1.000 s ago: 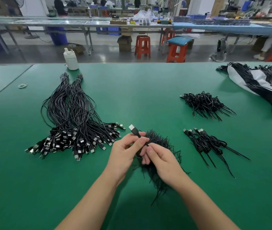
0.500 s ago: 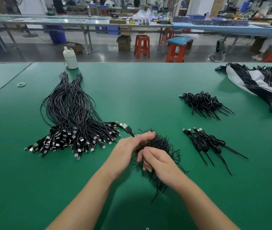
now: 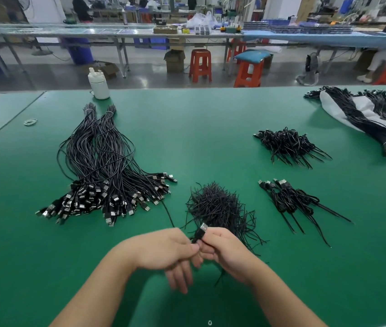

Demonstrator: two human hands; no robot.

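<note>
Both hands met low over the near part of the green table (image 3: 211, 128), just in front of a loose heap of short black ties (image 3: 218, 206); between them was a black USB cable (image 3: 200, 232), held clear of the cloth with its metal plug tilted up and away from the person. The right hand (image 3: 228, 250) pinched the plug's black body between thumb and curled fingers; the left hand (image 3: 163, 250) pinched the cable just below the plug with thumb and forefinger, its other fingers hanging loose toward the table. A thin black lead ran from the left hand toward the big bundle (image 3: 107, 180) of plugged cables lying to the left; it was probably the held cable's own tail, though the fingers hid the join.

To the right of the ties lay a small pile of coiled cables (image 3: 291, 199); farther back sat a second, thicker pile (image 3: 286, 147); at the far right corner, tied cable bundles rested on a grey bag (image 3: 333, 107). A white bottle (image 3: 99, 84) stood at the table's far edge; a rubber band (image 3: 30, 121) lay well apart on the left.
</note>
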